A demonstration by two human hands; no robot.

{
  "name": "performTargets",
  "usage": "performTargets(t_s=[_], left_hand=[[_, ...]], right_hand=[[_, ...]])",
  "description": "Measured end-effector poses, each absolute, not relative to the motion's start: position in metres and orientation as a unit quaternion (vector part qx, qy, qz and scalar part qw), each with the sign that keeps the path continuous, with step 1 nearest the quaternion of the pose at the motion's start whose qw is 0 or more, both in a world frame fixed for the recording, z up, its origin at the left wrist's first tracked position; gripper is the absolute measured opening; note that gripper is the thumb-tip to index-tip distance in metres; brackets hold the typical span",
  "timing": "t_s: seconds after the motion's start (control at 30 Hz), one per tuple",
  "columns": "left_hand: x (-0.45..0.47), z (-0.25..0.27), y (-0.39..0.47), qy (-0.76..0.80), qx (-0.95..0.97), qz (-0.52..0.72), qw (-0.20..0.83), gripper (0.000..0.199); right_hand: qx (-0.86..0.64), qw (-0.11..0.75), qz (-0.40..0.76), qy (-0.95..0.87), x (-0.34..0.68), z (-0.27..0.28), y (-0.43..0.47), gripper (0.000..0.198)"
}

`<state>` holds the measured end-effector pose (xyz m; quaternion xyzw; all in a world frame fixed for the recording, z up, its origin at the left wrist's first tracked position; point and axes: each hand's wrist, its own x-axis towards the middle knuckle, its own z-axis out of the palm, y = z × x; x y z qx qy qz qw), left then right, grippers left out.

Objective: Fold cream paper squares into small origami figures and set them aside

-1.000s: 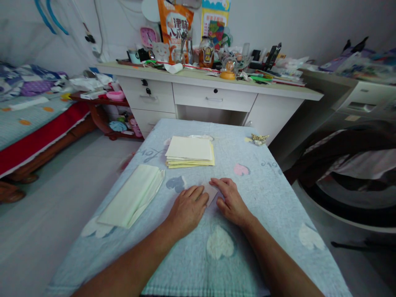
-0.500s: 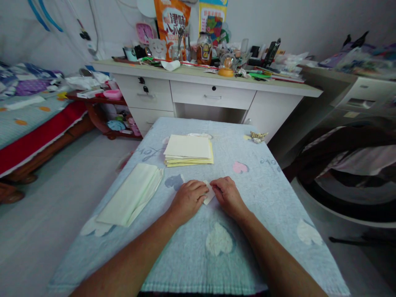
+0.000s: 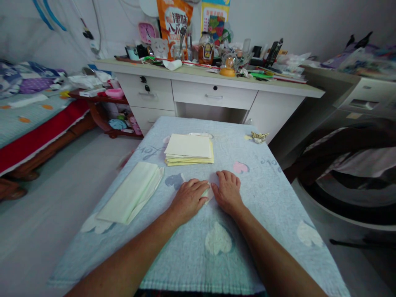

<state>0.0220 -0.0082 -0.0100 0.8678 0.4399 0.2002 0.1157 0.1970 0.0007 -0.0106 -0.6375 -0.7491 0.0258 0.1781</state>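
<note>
A small folded piece of pale paper lies on the cloth-covered table between my hands. My left hand is bent over its left side, holding it down with fingertips and thumb. Much of the paper is hidden under those fingers. At its right edge my right hand rests palm down, its fingers spread on the cloth and its thumb beside the paper. Beyond my hands sits a stack of cream and yellow paper sheets. To the left is a larger folded pale green sheet.
A small patterned folded object lies at the table's far right corner. Behind the table stands a white desk crowded with jars and packets. A bed is at left, a front-loading washing machine at right.
My right hand has uncurled from the small paper and spread flat on the cloth. The left hand has stayed on the paper. The view has shifted slightly.
</note>
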Motion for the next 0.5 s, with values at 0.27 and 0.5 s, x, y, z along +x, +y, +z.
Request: performTargets(t_s=[0.27,0.5], left_hand=[[0.02,-0.007,-0.008,0.439,0.87,0.188,0.118,0.035],[0.006,-0.006,-0.007,0.454,0.868,0.177,0.097,0.039]], right_hand=[[-0.655,0.159,0.026,-0.738,0.194,-0.009,0.002,0.053],[-0.633,0.155,0.044,-0.757,0.206,-0.007,0.0,0.063]])
